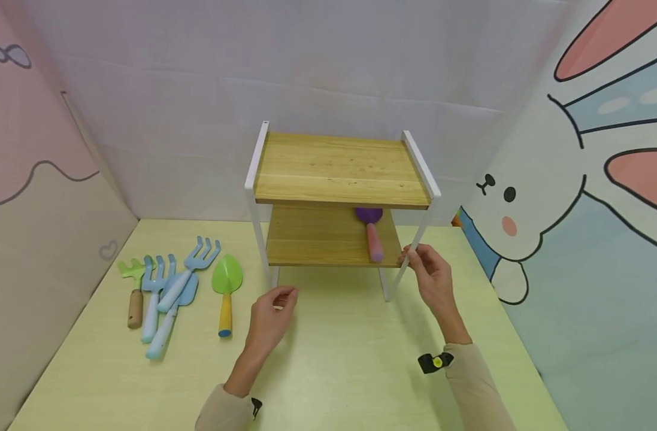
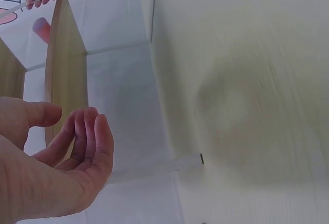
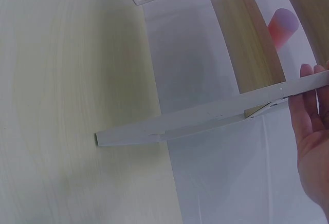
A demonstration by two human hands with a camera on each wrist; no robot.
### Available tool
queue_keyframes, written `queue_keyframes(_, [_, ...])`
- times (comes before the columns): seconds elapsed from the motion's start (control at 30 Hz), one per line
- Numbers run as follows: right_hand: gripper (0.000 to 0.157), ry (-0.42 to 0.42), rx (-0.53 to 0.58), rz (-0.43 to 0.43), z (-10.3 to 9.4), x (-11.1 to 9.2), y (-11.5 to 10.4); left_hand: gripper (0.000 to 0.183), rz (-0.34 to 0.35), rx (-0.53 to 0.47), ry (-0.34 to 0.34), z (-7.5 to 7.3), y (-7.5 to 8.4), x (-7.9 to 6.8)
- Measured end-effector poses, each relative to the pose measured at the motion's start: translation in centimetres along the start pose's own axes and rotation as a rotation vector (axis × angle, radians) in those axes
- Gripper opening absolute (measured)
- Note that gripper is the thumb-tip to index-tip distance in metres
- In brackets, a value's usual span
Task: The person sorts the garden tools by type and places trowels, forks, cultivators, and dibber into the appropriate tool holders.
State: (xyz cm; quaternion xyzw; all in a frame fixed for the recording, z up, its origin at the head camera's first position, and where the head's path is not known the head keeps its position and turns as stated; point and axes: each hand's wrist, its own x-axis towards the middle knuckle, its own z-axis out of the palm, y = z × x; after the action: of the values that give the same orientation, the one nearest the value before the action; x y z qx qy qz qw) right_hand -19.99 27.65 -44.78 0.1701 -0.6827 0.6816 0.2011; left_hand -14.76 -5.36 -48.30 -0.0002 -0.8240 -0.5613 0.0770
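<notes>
A two-tier rack [image 1: 341, 173] with wooden boards and a white frame stands on the table. My right hand [image 1: 433, 278] holds its front right leg [image 3: 205, 112] near the lower board, fingers curled around the leg. On that lower board [image 1: 312, 236] lies a trowel [image 1: 374, 236] with a purple blade and pink handle; its blade is partly hidden under the upper board. My left hand [image 1: 271, 317] hovers in front of the rack's left leg, fingers loosely bent and holding nothing. In the left wrist view, the left hand [image 2: 67, 157] shows a gap between thumb and fingers.
Left of the rack lie a green trowel [image 1: 227, 275] with a yellow handle, blue hand forks [image 1: 199, 257], an overlapped blue-bladed tool [image 1: 188, 290] and a green rake [image 1: 136, 269] with a brown handle. A white cloth [image 1: 199, 120] hangs behind; a rabbit-print panel [image 1: 592, 269] borders the right.
</notes>
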Motion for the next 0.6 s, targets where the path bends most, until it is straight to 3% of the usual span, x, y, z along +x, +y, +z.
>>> queue_keyframes(0.6, [0.014,-0.007,-0.002,-0.051,0.0,0.2,0.3,0.018,-0.039,0.081,0.035,-2.3,-2.0,-0.6])
